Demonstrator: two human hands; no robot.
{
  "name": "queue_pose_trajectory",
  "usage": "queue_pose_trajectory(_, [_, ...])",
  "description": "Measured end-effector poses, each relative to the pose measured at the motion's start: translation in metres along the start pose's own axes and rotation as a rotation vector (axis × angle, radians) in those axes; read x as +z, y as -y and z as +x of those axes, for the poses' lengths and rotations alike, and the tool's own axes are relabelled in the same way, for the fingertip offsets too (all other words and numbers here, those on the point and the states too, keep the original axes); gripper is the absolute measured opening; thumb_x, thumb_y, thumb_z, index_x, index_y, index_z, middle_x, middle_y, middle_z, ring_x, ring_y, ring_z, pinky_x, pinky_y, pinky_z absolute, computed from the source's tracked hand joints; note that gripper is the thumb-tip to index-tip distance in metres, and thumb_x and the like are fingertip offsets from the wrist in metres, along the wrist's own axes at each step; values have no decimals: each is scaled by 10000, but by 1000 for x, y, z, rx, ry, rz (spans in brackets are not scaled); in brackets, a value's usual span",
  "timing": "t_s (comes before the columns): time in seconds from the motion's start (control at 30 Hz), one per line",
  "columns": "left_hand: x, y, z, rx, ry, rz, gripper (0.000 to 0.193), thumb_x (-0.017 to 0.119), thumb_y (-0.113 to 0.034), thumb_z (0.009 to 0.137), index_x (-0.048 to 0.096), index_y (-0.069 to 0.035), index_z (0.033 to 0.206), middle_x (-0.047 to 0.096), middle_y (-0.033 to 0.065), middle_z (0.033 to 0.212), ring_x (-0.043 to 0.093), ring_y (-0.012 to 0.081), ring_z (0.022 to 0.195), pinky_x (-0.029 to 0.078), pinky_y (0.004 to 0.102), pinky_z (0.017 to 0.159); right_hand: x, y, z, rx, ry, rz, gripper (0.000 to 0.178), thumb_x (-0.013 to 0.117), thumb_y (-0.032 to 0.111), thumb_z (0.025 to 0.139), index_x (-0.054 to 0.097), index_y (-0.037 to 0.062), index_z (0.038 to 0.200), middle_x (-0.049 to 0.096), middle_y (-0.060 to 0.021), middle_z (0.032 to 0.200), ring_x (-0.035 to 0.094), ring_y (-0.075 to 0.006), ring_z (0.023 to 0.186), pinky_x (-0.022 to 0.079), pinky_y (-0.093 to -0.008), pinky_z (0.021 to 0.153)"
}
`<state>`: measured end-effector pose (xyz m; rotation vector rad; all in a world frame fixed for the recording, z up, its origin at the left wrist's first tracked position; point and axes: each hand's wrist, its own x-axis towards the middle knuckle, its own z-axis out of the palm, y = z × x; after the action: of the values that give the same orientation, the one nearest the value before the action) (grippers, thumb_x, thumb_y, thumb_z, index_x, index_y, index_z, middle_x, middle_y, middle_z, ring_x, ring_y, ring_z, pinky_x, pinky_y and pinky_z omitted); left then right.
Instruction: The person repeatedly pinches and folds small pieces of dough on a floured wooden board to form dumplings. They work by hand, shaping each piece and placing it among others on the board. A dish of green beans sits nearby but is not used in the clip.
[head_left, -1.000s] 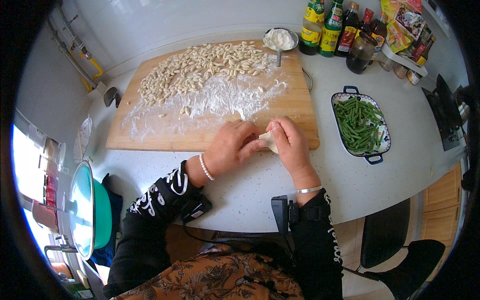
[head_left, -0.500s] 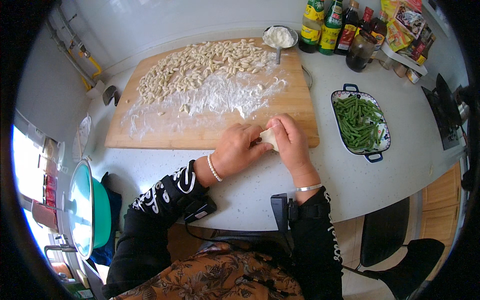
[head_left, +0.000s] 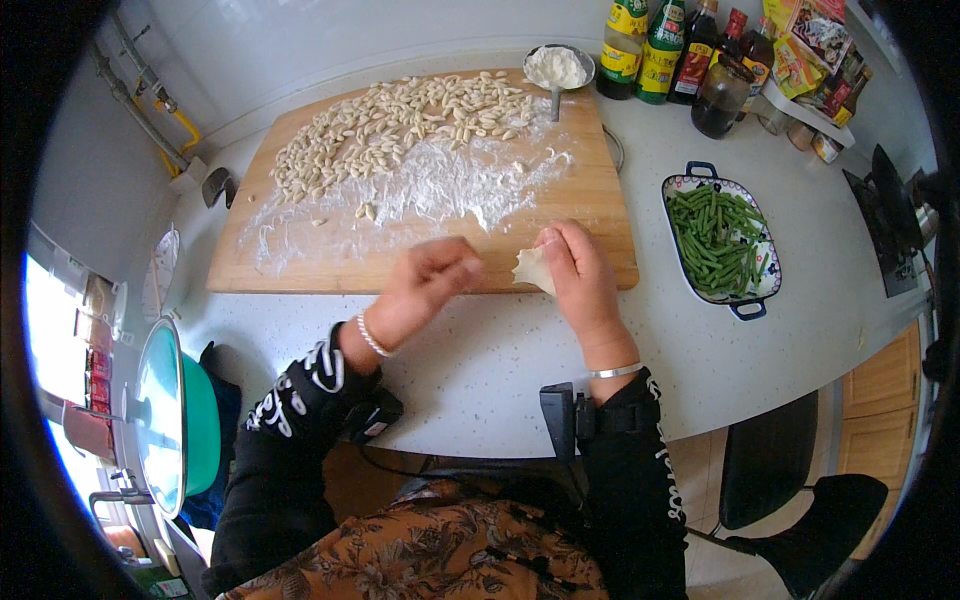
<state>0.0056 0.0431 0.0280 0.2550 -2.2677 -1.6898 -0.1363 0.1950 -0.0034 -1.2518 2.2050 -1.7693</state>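
A pale, ragged-edged piece of dough is pinched in my right hand, over the front edge of the wooden board. To its left, my left hand hovers with its thumb and fingers drawn together; motion blurs the fingertips, and whatever may be between them is too small to name. Many small shaped dough pieces cover the far part of the board. Loose white flour is spread in front of them, with a few single dough pieces lying nearer me.
A scoop of flour rests on the board's far right corner. Right of the board stands a dish of cut green beans, with several sauce bottles behind. At left is a turquoise basin with a glass lid.
My left hand has come away from the dough, moving left. My right hand keeps its hold almost in place, and the dough's torn left edge now shows.
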Motion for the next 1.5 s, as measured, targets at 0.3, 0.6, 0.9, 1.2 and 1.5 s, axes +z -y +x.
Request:
queue_pose_trajectory(0.3, [-20, -2, -7, 29, -43, 487, 146, 643, -88, 865, 586, 21, 788, 505, 75, 681, 488, 144, 624, 420, 287, 580, 0, -1, 0, -3, 9, 53, 174, 505, 164, 935, 572, 4, 939, 634, -132, 878, 617, -300, 820, 486, -367, 739])
queue_pose_trajectory(0.6, [-15, 11, 1, -100, -62, 290, 127, 695, -44, 769, 581, -27, 821, 564, 55, 724, 556, 161, 684, 466, 282, 650, -1, 0, 1, 14, 21, 52, 185, 494, 166, 933, 579, 4, 906, 629, -141, 873, 614, -308, 809, 483, -374, 725])
queue_pose_trajectory(0.9, [-19, 24, 12, 309, -96, 744, 609, 802, -220, 650, 559, -104, 1197, 452, 146, 1335, 388, 343, 1270, 332, 460, 1026, 1, -1, 0, -11, 10, 71, 178, 494, 160, 934, 567, 4, 890, 617, -136, 851, 601, -304, 783, 479, -378, 707])
queue_pose_trajectory(1.2, [-23, 24, 25, 323, -121, 917, 870, 803, -252, 671, 360, -78, 1400, 416, 173, 1379, 368, 364, 1299, 309, 462, 1073, 0, -1, 1, -10, 20, 62, 166, 495, 157, 929, 565, 12, 890, 624, -139, 847, 605, -321, 782, 480, -390, 699])
queue_pose_trajectory(1.5, [-28, 34, 40, 322, -204, 983, 840, 801, -195, 666, 378, -82, 1383, 442, 167, 1356, 383, 355, 1292, 321, 454, 1065, -2, 2, 2, -30, 15, 38, 158, 501, 155, 921, 580, 20, 894, 635, -133, 835, 615, -328, 768, 485, -398, 679])
